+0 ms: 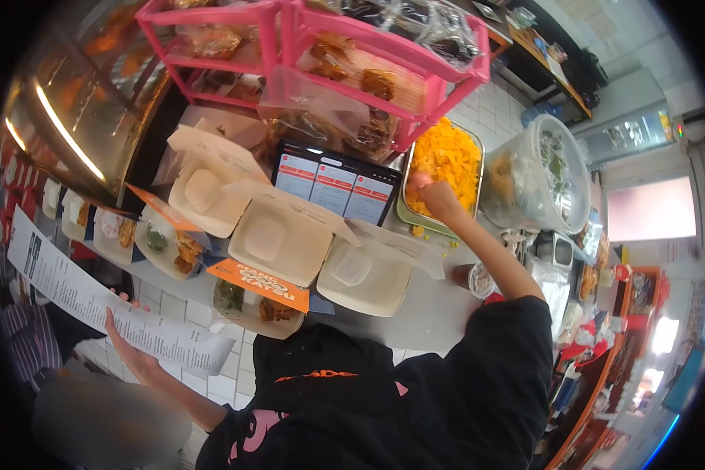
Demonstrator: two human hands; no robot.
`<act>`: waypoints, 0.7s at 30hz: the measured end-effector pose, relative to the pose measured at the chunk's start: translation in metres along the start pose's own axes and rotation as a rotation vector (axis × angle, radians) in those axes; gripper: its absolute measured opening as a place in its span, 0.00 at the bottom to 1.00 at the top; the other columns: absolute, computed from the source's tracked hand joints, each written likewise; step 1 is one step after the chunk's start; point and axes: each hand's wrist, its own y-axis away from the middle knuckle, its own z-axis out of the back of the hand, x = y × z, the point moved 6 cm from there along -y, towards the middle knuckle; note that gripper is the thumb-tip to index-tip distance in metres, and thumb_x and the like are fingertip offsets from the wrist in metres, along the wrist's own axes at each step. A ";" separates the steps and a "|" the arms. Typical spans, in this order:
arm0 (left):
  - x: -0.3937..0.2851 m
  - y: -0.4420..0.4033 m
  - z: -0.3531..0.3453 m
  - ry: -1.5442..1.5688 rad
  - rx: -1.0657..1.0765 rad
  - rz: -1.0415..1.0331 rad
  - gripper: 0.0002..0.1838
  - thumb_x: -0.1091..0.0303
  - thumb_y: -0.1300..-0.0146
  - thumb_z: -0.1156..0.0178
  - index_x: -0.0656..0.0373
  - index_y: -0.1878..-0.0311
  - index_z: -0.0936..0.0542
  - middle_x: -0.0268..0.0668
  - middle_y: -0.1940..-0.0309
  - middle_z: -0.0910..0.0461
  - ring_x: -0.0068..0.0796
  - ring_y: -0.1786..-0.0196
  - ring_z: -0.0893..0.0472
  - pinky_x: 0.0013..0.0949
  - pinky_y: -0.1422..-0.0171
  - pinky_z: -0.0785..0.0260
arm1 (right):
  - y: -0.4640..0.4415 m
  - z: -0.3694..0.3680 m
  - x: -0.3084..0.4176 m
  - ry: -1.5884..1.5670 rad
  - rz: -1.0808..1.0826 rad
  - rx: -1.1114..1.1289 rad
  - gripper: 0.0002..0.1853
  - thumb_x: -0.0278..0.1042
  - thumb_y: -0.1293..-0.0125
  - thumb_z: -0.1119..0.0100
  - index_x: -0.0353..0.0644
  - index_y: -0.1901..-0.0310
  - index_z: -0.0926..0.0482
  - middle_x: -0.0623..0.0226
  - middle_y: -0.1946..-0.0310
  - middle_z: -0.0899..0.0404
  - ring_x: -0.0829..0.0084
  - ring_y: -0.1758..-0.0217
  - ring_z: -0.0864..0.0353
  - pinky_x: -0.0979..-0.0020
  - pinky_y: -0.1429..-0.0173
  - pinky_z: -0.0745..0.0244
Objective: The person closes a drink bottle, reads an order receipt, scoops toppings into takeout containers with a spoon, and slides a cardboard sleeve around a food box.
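Observation:
A long printed paper sheet [133,309] slants across the left side, gripped near its lower edge by my left hand [129,345]. At the upper right, my right hand [428,192] reaches into a metal tray [479,149] heaped with chopped yellow-orange food [450,153]. Its fingers are bunched against the pieces, and the fingertips are partly hidden. Left of the tray, a tablet [333,186] shows several order panels. Below the tablet lie open cardboard food boxes, among them a middle box [278,243] and a right box [366,274], each with a pale rounded piece inside.
A pink rack [286,39] with bagged food stands at the back. A clear tub [536,172] and a lidded cup [478,278] are to the right. Filled boxes with orange sleeves [258,283] line the counter's near edge. Another person [110,419] is at lower left.

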 end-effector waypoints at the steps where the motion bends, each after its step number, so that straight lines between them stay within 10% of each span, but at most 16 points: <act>1: -0.001 0.007 -0.009 -0.003 -0.013 -0.007 0.27 0.52 0.37 0.51 0.56 0.40 0.36 0.36 0.50 0.30 0.29 0.52 0.33 0.37 0.42 0.43 | 0.002 0.001 0.008 -0.031 0.041 -0.145 0.01 0.32 0.49 0.45 0.49 0.74 0.26 0.76 0.84 0.28 0.78 0.83 0.24 0.73 0.85 0.37; 4: 0.007 -0.005 -0.014 0.049 0.065 0.043 0.28 0.50 0.38 0.52 0.55 0.38 0.36 0.36 0.47 0.28 0.30 0.52 0.30 0.39 0.44 0.39 | -0.004 0.001 0.007 -0.206 -0.039 -0.228 0.11 0.38 0.47 0.46 0.51 0.85 0.28 0.74 0.89 0.30 0.76 0.86 0.28 0.71 0.87 0.40; 9: 0.067 0.028 -0.175 -0.140 0.583 0.262 0.27 0.53 0.37 0.53 0.56 0.38 0.38 0.35 0.46 0.31 0.30 0.52 0.29 0.38 0.45 0.36 | -0.001 -0.026 0.003 -0.891 -0.510 -0.010 0.12 0.44 0.50 0.41 0.45 0.72 0.18 0.62 0.72 0.20 0.65 0.68 0.22 0.59 0.70 0.29; 14: 0.135 0.142 -0.295 -0.295 1.167 0.325 0.27 0.53 0.37 0.53 0.56 0.38 0.37 0.36 0.46 0.31 0.31 0.51 0.29 0.38 0.45 0.36 | -0.022 -0.050 0.006 -0.584 -0.686 0.114 0.11 0.43 0.51 0.40 0.46 0.70 0.18 0.64 0.70 0.19 0.66 0.65 0.21 0.59 0.69 0.28; 21: 0.167 0.178 -0.325 -0.339 1.416 0.386 0.26 0.53 0.37 0.53 0.56 0.38 0.37 0.36 0.46 0.31 0.31 0.50 0.29 0.38 0.44 0.37 | -0.055 -0.090 0.021 -0.416 -0.702 0.336 0.11 0.41 0.51 0.40 0.47 0.67 0.18 0.65 0.66 0.19 0.68 0.60 0.20 0.58 0.68 0.27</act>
